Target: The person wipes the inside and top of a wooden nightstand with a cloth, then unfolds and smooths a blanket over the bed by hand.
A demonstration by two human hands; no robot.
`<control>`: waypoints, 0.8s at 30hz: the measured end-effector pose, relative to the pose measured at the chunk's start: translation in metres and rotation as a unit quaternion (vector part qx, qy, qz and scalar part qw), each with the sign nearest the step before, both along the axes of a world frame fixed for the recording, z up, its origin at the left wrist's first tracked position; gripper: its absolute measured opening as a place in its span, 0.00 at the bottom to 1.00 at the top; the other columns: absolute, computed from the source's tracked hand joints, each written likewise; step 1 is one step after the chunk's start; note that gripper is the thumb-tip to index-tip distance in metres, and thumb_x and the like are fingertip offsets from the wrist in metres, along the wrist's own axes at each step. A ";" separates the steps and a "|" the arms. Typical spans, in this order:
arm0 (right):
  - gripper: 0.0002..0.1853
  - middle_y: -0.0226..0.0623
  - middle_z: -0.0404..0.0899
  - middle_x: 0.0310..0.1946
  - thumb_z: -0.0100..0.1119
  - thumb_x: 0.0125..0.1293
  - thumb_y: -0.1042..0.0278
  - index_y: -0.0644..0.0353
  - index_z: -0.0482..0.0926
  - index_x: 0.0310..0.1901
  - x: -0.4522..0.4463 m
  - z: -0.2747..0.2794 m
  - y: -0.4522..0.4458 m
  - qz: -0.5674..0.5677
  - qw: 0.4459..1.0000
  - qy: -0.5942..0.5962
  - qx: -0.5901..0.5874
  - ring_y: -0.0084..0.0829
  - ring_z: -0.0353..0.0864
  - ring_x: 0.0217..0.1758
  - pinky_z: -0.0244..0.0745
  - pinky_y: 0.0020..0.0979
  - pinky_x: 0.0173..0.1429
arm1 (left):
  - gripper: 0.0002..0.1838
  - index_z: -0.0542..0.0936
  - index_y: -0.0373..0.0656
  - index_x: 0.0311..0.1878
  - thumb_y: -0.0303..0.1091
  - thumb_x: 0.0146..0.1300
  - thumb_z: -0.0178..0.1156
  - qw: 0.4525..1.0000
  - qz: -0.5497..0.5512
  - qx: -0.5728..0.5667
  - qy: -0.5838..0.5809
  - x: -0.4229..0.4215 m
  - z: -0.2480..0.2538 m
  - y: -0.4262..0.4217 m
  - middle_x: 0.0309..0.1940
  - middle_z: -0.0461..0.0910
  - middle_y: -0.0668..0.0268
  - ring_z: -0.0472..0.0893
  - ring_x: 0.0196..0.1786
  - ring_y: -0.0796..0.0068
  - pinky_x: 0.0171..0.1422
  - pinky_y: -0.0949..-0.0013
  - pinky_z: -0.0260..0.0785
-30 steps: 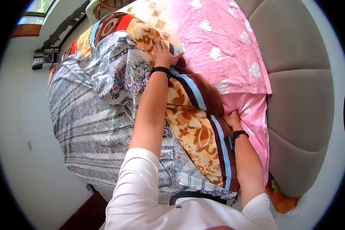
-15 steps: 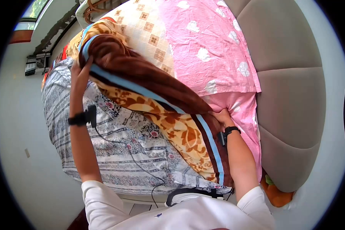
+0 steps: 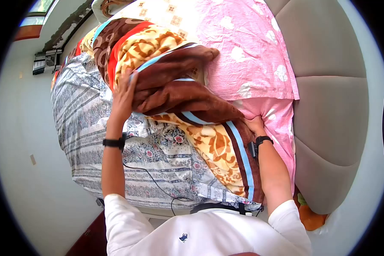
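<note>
A thick blanket (image 3: pixel 215 149) with a brown border, a light blue stripe and a tan floral pattern lies bunched across the bed. My left hand (image 3: pixel 123 96) is at its brown and blue edge, fingers closed on the cloth and partly hidden by folds. Farther right, my right hand (image 3: pixel 255 124) grips the brown border close to the pink sheet (image 3: pixel 264 109), its fingertips tucked out of sight. Between the hands the brown side sags in loose folds. Under the blanket is a grey-and-white floral sheet (image 3: pixel 153 179).
A padded grey headboard (image 3: pixel 328 106) borders the bed on the right. A black cable (image 3: pixel 151 175) runs over the floral sheet from my left wristband (image 3: pixel 114 143). A rattan chair (image 3: pixel 113 6) stands beyond the far side. Something orange (image 3: pixel 311 217) lies by the headboard's near end.
My left hand has moved right and nearer, bringing the blanket's edge along. The far part has folded over, showing more tan pattern and a red band. My right hand stays at the border.
</note>
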State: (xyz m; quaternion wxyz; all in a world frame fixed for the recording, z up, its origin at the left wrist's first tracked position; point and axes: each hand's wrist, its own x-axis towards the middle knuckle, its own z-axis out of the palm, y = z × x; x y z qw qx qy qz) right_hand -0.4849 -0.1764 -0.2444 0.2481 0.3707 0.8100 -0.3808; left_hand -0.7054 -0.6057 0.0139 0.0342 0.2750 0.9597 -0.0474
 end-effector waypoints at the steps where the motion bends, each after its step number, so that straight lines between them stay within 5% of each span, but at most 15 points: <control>1: 0.53 0.57 0.76 0.53 0.75 0.34 0.33 0.72 0.73 0.55 0.001 -0.002 -0.001 -0.008 1.000 0.018 0.004 0.46 0.76 0.59 0.72 0.36 0.59 | 0.47 0.52 0.45 0.74 0.19 0.49 0.59 0.991 -0.042 0.008 -0.123 -0.013 -0.014 0.000 0.69 0.59 0.48 0.61 0.70 0.52 0.69 0.61 0.58; 2: 0.53 0.57 0.76 0.53 0.75 0.34 0.33 0.72 0.73 0.55 0.002 -0.002 -0.001 -0.007 1.000 0.021 0.004 0.46 0.76 0.59 0.72 0.36 0.59 | 0.47 0.55 0.51 0.73 0.18 0.46 0.56 0.950 0.037 0.004 -0.309 -0.027 -0.019 0.003 0.67 0.64 0.51 0.64 0.69 0.57 0.70 0.65 0.58; 3: 0.50 0.54 0.78 0.52 0.75 0.36 0.36 0.71 0.74 0.55 0.000 -0.003 0.000 0.006 1.000 0.002 0.014 0.43 0.78 0.56 0.73 0.35 0.57 | 0.47 0.55 0.51 0.73 0.18 0.46 0.56 0.953 0.034 0.004 -0.303 -0.042 -0.008 0.020 0.67 0.64 0.51 0.64 0.69 0.57 0.70 0.65 0.58; 5: 0.47 0.51 0.79 0.50 0.76 0.38 0.39 0.70 0.75 0.54 -0.001 -0.004 0.003 0.003 0.999 -0.019 0.028 0.40 0.80 0.54 0.74 0.34 0.56 | 0.46 0.61 0.53 0.71 0.17 0.41 0.50 0.793 0.161 -0.152 -0.568 -0.072 0.019 0.070 0.61 0.72 0.54 0.74 0.61 0.60 0.60 0.67 0.67; 6: 0.48 0.51 0.79 0.50 0.76 0.38 0.38 0.70 0.74 0.54 -0.001 -0.004 0.003 0.016 1.000 -0.015 0.019 0.40 0.79 0.54 0.74 0.34 0.56 | 0.45 0.65 0.51 0.69 0.18 0.38 0.46 0.829 0.085 -0.074 -0.547 -0.099 -0.046 0.019 0.54 0.76 0.57 0.78 0.47 0.65 0.45 0.66 0.71; 7: 0.48 0.51 0.79 0.50 0.75 0.38 0.37 0.70 0.74 0.54 -0.002 0.001 0.002 0.031 0.999 -0.013 0.010 0.41 0.79 0.54 0.74 0.35 0.56 | 0.39 0.67 0.45 0.66 0.23 0.42 0.48 0.820 0.139 -0.129 -0.540 -0.097 0.014 0.078 0.50 0.77 0.59 0.76 0.36 0.68 0.38 0.67 0.70; 9: 0.49 0.52 0.79 0.50 0.75 0.36 0.36 0.70 0.74 0.54 -0.002 0.009 0.000 0.029 0.999 -0.039 0.020 0.42 0.79 0.54 0.74 0.35 0.56 | 0.33 0.69 0.42 0.63 0.34 0.48 0.54 0.845 0.178 -0.053 -0.501 -0.130 -0.012 0.091 0.45 0.77 0.59 0.76 0.36 0.69 0.39 0.69 0.70; 11: 0.50 0.53 0.79 0.50 0.75 0.35 0.35 0.70 0.74 0.54 -0.005 0.012 0.000 0.005 0.999 -0.050 0.019 0.43 0.79 0.54 0.74 0.36 0.56 | 0.37 0.70 0.35 0.60 0.53 0.52 0.62 0.830 0.306 0.212 -0.416 -0.119 -0.013 0.116 0.40 0.78 0.61 0.77 0.37 0.70 0.41 0.68 0.71; 12: 0.51 0.52 0.79 0.50 0.75 0.35 0.34 0.71 0.74 0.53 -0.003 0.010 0.000 0.016 0.999 -0.029 0.037 0.43 0.79 0.54 0.74 0.35 0.56 | 0.49 0.69 0.28 0.58 0.67 0.49 0.63 0.838 0.319 0.088 -0.434 -0.118 -0.018 0.146 0.42 0.78 0.57 0.78 0.41 0.68 0.45 0.65 0.72; 14: 0.51 0.52 0.79 0.50 0.75 0.36 0.35 0.71 0.73 0.54 -0.001 -0.002 0.004 0.011 0.998 -0.028 0.047 0.42 0.79 0.54 0.74 0.35 0.56 | 0.64 0.63 0.21 0.62 0.74 0.37 0.67 0.859 0.224 -0.047 -0.458 -0.109 -0.084 0.148 0.53 0.76 0.43 0.77 0.57 0.62 0.60 0.66 0.68; 16: 0.51 0.52 0.79 0.50 0.75 0.36 0.35 0.71 0.73 0.54 -0.004 -0.003 0.002 0.012 0.999 -0.022 0.048 0.41 0.79 0.54 0.74 0.34 0.57 | 0.56 0.68 0.32 0.63 0.67 0.36 0.71 0.920 0.207 -0.112 -0.313 -0.067 -0.117 0.156 0.55 0.77 0.49 0.77 0.59 0.56 0.62 0.59 0.68; 17: 0.50 0.51 0.79 0.51 0.76 0.36 0.37 0.71 0.72 0.55 -0.006 -0.001 0.001 0.013 1.000 -0.019 0.020 0.41 0.79 0.55 0.73 0.34 0.57 | 0.42 0.70 0.37 0.62 0.56 0.49 0.65 0.937 0.211 -0.127 -0.248 -0.050 -0.110 0.173 0.53 0.78 0.51 0.78 0.57 0.55 0.60 0.55 0.70; 21: 0.51 0.49 0.76 0.55 0.77 0.37 0.42 0.69 0.70 0.59 0.004 -0.002 0.005 -0.013 1.000 0.016 -0.012 0.40 0.76 0.59 0.70 0.32 0.61 | 0.21 0.78 0.37 0.52 0.37 0.59 0.50 0.947 0.214 -0.042 -0.237 -0.059 -0.145 0.164 0.49 0.81 0.51 0.80 0.52 0.54 0.56 0.55 0.72; 22: 0.50 0.48 0.75 0.57 0.77 0.37 0.43 0.68 0.70 0.59 0.002 0.007 0.004 -0.022 0.999 0.009 -0.029 0.39 0.75 0.60 0.70 0.32 0.61 | 0.19 0.80 0.36 0.48 0.36 0.58 0.50 0.911 0.227 0.026 -0.343 -0.087 -0.167 0.149 0.47 0.81 0.48 0.81 0.52 0.57 0.53 0.56 0.73; 24: 0.49 0.47 0.74 0.58 0.77 0.37 0.47 0.67 0.69 0.60 -0.001 0.001 0.006 -0.014 0.999 -0.011 -0.041 0.39 0.74 0.61 0.69 0.32 0.62 | 0.16 0.79 0.38 0.47 0.32 0.61 0.46 0.797 0.349 0.298 -0.392 -0.100 -0.060 0.194 0.32 0.82 0.59 0.81 0.30 0.70 0.31 0.66 0.73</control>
